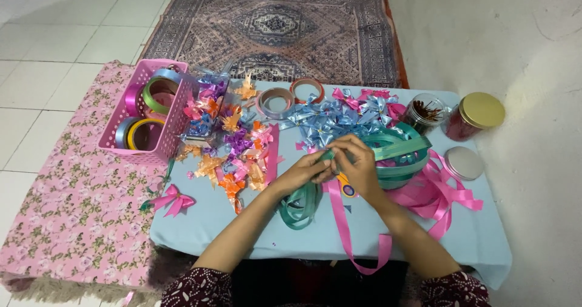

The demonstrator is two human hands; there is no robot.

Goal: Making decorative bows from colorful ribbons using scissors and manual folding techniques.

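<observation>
Your left hand [301, 173] and right hand [357, 161] are brought together over the middle of the low table [485, 240], fingertips meeting and pinched on a short piece of teal ribbon [328, 155]. By the look of it, you are at the folding or pinching stage of shaping a small bow; whether a fold is already set cannot be told, as your fingers cover it.

The rest of that teal ribbon lies in two places: a loose coil [300, 205] just below your left wrist, and a larger looped bundle [400, 155] touching the far side of your right hand. A long pink ribbon [345, 228] runs from under your hands toward you and hangs over the table edge. Scissors with a yellow handle [347, 187] sit just beneath your right hand.

Finished blue bows [330, 120] lie just beyond your hands; orange and purple bows [236, 155] lie to the left of your left hand.

Judgement: the next move calls for a firm pinch at the centre and steady tension on the strip.
</observation>
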